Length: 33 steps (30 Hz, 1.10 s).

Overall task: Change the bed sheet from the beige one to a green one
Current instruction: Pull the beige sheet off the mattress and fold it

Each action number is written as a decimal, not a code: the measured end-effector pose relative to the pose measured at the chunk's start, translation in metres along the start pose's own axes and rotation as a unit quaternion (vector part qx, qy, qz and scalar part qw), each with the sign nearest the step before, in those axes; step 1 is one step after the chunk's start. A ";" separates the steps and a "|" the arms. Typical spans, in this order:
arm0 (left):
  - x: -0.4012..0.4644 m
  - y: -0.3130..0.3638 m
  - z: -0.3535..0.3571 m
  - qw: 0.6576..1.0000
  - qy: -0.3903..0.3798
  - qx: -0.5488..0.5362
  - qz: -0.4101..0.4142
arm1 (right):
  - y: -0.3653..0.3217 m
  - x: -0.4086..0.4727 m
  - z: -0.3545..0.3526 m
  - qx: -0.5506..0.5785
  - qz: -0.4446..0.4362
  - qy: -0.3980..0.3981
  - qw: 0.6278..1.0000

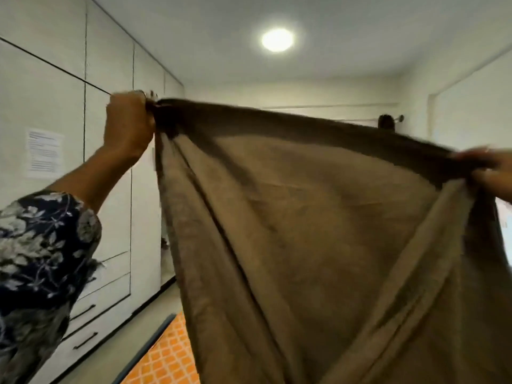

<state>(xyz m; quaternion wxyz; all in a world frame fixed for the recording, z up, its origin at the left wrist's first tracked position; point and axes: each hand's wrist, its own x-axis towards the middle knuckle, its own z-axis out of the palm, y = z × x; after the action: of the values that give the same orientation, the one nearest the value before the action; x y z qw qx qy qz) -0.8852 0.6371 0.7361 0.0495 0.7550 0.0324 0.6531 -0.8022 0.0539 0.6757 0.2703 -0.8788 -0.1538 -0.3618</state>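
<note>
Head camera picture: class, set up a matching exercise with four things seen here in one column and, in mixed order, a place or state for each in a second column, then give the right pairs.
Column one:
1. beige sheet
2. ceiling light
3. paper notice
4. orange patterned surface

Column two:
A. stuck on a white wardrobe door
B. low in the view, beside the hanging cloth
C. held up and stretched between the left hand and the right hand
D. switched on, glowing overhead

Right pairs: 1-C, 2-D, 3-A, 4-B
</note>
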 end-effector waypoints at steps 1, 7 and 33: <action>-0.013 -0.007 0.006 0.995 -0.090 0.042 0.002 | 0.011 -0.010 0.014 -0.013 -0.001 -0.072 0.997; -0.026 -0.016 0.011 0.982 -0.187 0.028 0.006 | -0.001 -0.040 0.039 0.139 0.055 -0.141 0.979; -0.208 -0.128 0.049 0.750 -0.543 -0.301 -0.229 | -0.003 -0.202 0.113 0.261 0.221 -0.007 0.940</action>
<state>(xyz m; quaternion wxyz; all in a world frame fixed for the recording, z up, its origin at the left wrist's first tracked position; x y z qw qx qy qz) -0.8652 0.7388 0.5099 0.4314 0.8984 -0.0264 0.0783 -0.8808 0.1077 0.4652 0.5626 -0.7915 -0.0467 -0.2339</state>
